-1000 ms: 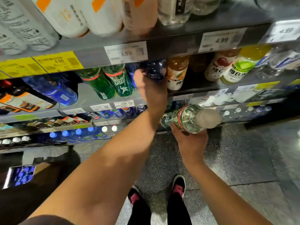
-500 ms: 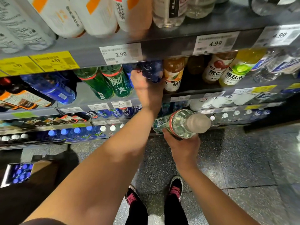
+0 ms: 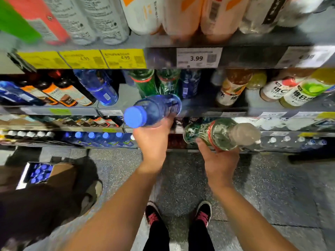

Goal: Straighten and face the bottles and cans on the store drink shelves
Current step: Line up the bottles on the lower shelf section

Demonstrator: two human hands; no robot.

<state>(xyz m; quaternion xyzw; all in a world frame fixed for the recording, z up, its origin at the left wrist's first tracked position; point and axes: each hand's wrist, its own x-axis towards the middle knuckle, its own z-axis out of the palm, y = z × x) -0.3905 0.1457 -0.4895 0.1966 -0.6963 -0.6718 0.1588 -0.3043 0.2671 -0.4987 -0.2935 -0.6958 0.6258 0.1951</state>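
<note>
My left hand [image 3: 153, 140] grips a blue bottle [image 3: 154, 110] with a blue cap, held out in front of the second shelf with the cap pointing towards me. My right hand [image 3: 218, 160] holds a clear bottle [image 3: 220, 134] with a green and red label and a white cap, lying sideways in front of the lower shelves. Behind the blue bottle stand two green bottles [image 3: 156, 83] and a dark blue bottle [image 3: 189, 83] on the second shelf [image 3: 199, 105].
Orange and yellow juice bottles [image 3: 233, 87] fill the shelf's right side, dark and blue bottles [image 3: 97, 87] its left. Price tags [image 3: 198, 57] line the shelf above. A box of blue-capped bottles [image 3: 39, 173] sits on the floor at left beside another person's leg [image 3: 54, 201].
My left hand has pulled the blue bottle out of the second shelf towards me. The view has shifted left. My right hand still holds the clear bottle.
</note>
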